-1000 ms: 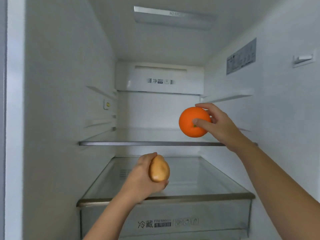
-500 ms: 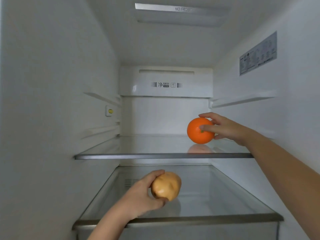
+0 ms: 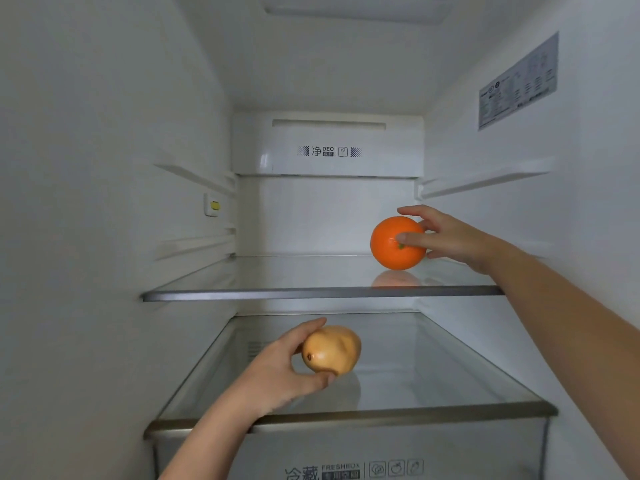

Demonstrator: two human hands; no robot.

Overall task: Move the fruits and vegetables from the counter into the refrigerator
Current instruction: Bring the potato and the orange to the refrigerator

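Orange (image 3: 391,245), round, firm, likely prone to rolling, clasped by right hand (image 3: 450,237) at 3 o'clock on upper shelf (image 3: 311,292); potato (image 3: 334,348), dense, hard, cupped by left hand (image 3: 280,368) above lower shelf (image 3: 415,408).

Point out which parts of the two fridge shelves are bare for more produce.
Upper glass shelf: bare from the left wall to the orange, which the right hand holds at the right end. Lower shelf: bare right of the potato in the left hand. Nowhere crowded.
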